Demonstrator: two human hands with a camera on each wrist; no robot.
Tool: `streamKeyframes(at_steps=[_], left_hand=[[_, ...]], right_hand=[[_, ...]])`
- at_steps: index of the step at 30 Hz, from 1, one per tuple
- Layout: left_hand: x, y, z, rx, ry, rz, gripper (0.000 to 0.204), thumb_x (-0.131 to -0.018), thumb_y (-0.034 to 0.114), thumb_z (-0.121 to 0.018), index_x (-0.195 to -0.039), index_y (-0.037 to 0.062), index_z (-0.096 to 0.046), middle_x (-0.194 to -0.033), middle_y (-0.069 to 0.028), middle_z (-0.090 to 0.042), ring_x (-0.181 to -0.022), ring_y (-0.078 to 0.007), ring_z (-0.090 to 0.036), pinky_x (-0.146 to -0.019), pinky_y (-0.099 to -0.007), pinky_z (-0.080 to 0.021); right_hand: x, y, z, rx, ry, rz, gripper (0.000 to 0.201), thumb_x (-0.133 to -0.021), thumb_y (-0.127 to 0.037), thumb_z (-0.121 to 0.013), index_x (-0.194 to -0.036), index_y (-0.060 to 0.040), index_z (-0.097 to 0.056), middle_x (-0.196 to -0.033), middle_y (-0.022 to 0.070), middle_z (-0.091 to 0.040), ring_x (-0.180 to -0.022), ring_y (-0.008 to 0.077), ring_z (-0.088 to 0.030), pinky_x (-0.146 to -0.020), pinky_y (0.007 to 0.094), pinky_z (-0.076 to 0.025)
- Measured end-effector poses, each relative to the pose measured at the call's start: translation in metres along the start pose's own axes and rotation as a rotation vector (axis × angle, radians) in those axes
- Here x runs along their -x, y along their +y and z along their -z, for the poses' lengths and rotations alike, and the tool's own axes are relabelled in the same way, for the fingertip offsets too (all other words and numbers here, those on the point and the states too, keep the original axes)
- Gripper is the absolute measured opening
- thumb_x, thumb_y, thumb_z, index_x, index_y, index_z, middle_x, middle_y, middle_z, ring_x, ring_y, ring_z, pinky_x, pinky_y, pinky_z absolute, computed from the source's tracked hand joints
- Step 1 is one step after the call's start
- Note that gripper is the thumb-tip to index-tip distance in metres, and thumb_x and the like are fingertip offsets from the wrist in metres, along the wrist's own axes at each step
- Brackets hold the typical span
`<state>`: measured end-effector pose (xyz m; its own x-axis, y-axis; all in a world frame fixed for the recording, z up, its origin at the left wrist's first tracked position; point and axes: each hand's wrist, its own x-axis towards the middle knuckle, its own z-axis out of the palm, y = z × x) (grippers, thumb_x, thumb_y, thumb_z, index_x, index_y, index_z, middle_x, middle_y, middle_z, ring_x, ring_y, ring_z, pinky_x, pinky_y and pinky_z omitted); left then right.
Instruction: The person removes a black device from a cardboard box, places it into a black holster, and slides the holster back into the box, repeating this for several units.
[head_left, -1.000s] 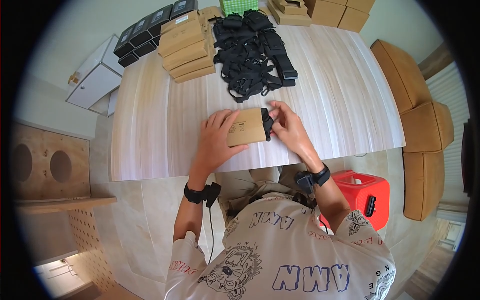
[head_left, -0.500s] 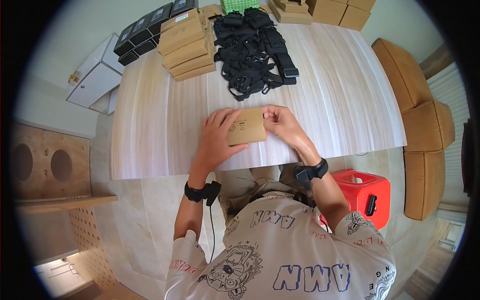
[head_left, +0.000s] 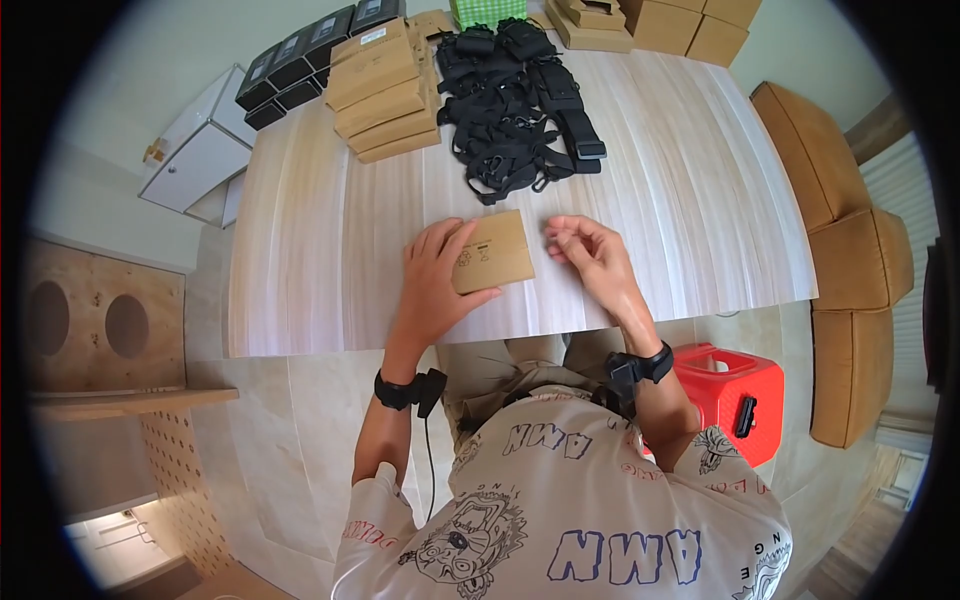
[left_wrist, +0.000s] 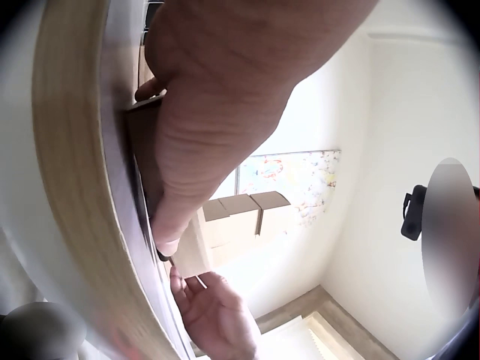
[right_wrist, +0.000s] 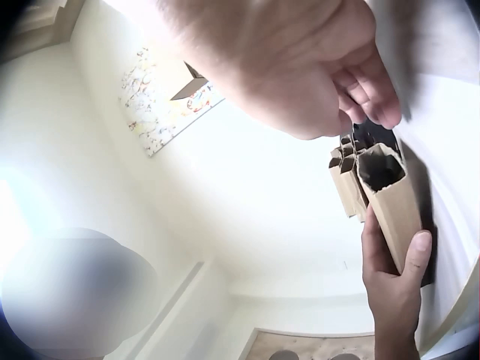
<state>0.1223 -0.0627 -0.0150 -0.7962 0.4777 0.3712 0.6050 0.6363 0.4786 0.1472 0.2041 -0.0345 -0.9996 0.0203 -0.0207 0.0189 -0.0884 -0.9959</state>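
Note:
On the table near its front edge lies a small brown cardboard box (head_left: 497,250) with printed symbols. My left hand (head_left: 430,268) grips its left end, the thumb along the near side and the fingers over the far side. The box's right end (right_wrist: 384,174) is uncovered in the right wrist view, with something black inside. A short way right of that end is my right hand (head_left: 595,262), its fingers loosely bent with nothing held in them. In the left wrist view, the right hand (left_wrist: 219,315) shows beyond the left thumb.
A pile of black straps and pouches (head_left: 515,120) lies beyond the box. Stacked cardboard boxes (head_left: 380,90) stand to its left, with black boxes (head_left: 300,60) behind. More cartons (head_left: 690,25) are at the back right. A red stool (head_left: 735,400) stands beside the table.
The black straps sticking out of the box's right end have gone inside it. My right hand pressed at that end, then drew back to the right. The left hand kept its grip.

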Motion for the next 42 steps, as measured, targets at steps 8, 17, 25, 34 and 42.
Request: streamKeyframes(at_steps=[8, 17, 25, 34, 42], left_hand=[[-0.002, 0.016, 0.001, 0.005, 0.012, -0.094, 0.099, -0.067, 0.028, -0.097, -0.154, 0.0074, -0.053, -0.155, -0.0168, -0.051, -0.143, -0.0368, -0.047, -0.118, -0.0520, -0.036], [-0.024, 0.002, -0.014, 0.852, -0.017, 0.385, 0.066, -0.111, 0.021, -0.060, -0.163, -0.0046, -0.031, -0.162, -0.0207, -0.045, -0.151, -0.0268, -0.043, -0.121, -0.0379, -0.037], [-0.071, 0.006, -0.002, 0.548, -0.019, 0.073, 0.054, -0.108, 0.013, -0.061, -0.158, 0.0009, -0.045, -0.147, -0.0139, -0.054, -0.125, -0.0207, -0.059, -0.099, -0.0338, -0.052], [-0.137, -0.044, -0.006, 0.499, 0.119, 0.028, 0.026, -0.100, 0.003, -0.068, -0.126, -0.0001, -0.069, -0.112, -0.0107, -0.071, -0.099, -0.0190, -0.071, -0.081, -0.0291, -0.055], [-0.137, -0.053, -0.012, 0.340, 0.286, -0.046, 0.016, -0.100, -0.003, -0.065, -0.115, -0.0018, -0.072, -0.097, -0.0130, -0.071, -0.082, -0.0226, -0.071, -0.073, -0.0309, -0.056]], right_hand=[[0.004, 0.005, -0.020, -0.022, -0.221, -0.022, 0.061, -0.104, -0.012, -0.072, -0.156, 0.0005, -0.041, -0.122, 0.0089, -0.070, -0.105, 0.0098, -0.067, -0.097, 0.0268, -0.054], [0.008, -0.032, -0.006, -0.102, -0.183, 0.034, 0.072, -0.099, -0.006, -0.077, -0.158, -0.0056, -0.035, -0.126, 0.0108, -0.070, -0.114, 0.0149, -0.068, -0.099, 0.0306, -0.054], [-0.075, -0.062, 0.129, 0.117, 0.390, 0.156, 0.051, -0.097, -0.025, -0.081, -0.135, -0.0002, -0.058, -0.102, 0.0068, -0.071, -0.085, 0.0133, -0.067, -0.068, 0.0280, -0.054], [-0.218, -0.007, 0.277, 0.647, 0.723, 0.165, 0.074, -0.093, -0.046, -0.082, -0.139, 0.0073, -0.058, -0.110, 0.0189, -0.076, -0.090, 0.0294, -0.075, -0.082, 0.0396, -0.060], [-0.198, -0.022, 0.248, 0.830, 0.631, 0.500, 0.080, -0.089, -0.051, -0.081, -0.145, 0.0018, -0.059, -0.149, 0.0265, -0.057, -0.139, 0.0362, -0.056, -0.115, 0.0446, -0.045]])
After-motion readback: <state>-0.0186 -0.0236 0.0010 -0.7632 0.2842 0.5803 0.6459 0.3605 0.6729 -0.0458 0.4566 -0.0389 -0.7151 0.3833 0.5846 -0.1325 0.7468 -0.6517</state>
